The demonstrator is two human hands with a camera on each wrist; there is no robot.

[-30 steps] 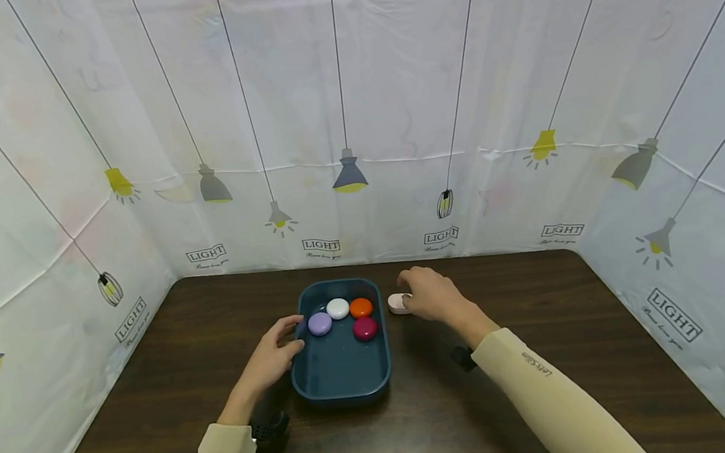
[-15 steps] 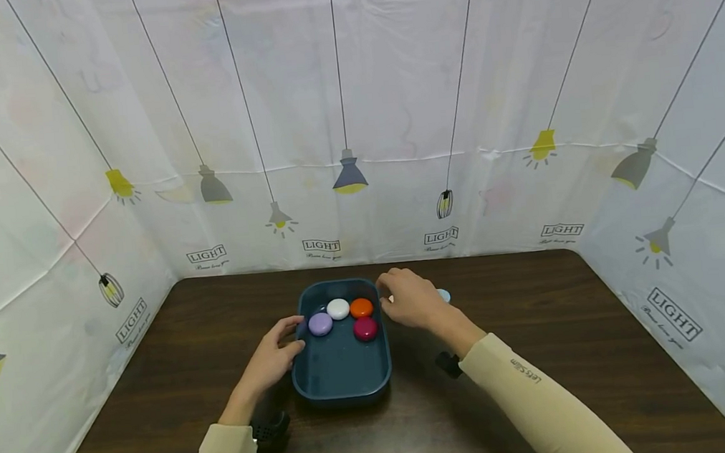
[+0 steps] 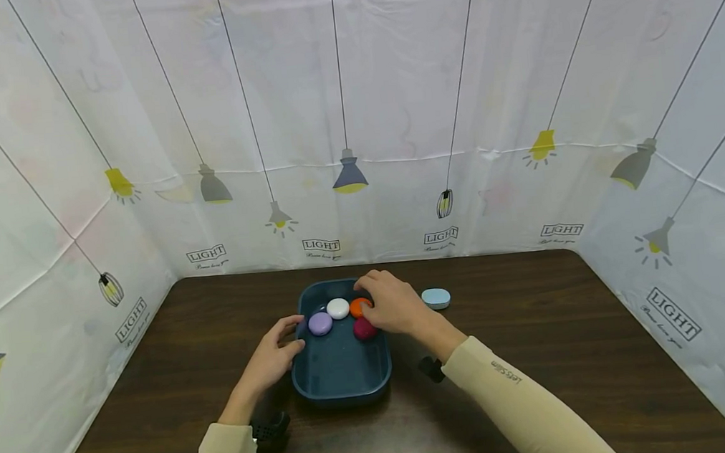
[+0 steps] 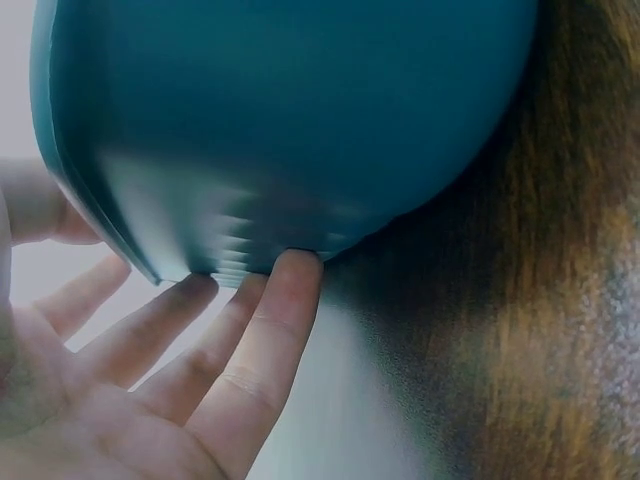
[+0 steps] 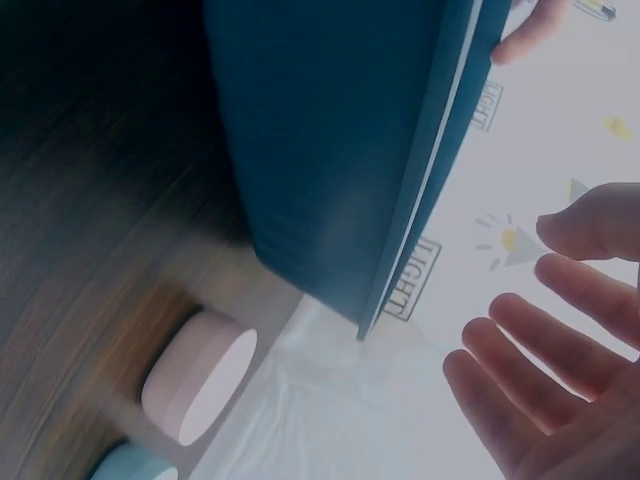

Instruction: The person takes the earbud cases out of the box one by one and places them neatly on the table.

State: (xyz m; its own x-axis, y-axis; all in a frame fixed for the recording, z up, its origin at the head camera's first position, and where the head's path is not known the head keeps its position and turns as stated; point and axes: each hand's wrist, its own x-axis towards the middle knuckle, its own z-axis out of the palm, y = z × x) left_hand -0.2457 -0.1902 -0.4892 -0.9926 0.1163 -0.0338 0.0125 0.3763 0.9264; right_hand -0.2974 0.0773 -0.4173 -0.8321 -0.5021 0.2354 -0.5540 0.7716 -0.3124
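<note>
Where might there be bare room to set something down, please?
Bare: the near half of the box, and the table right of the blue piece. Crowded: the far half, with oval pieces and the right hand above.

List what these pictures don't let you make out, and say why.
Pink piece: hidden by the right hand, head view.
Blue piece: cut off by the bottom edge, right wrist view.
Inside of the tray: hidden by its outer wall, left wrist view.
Backdrop script: too small to read, head view.
</note>
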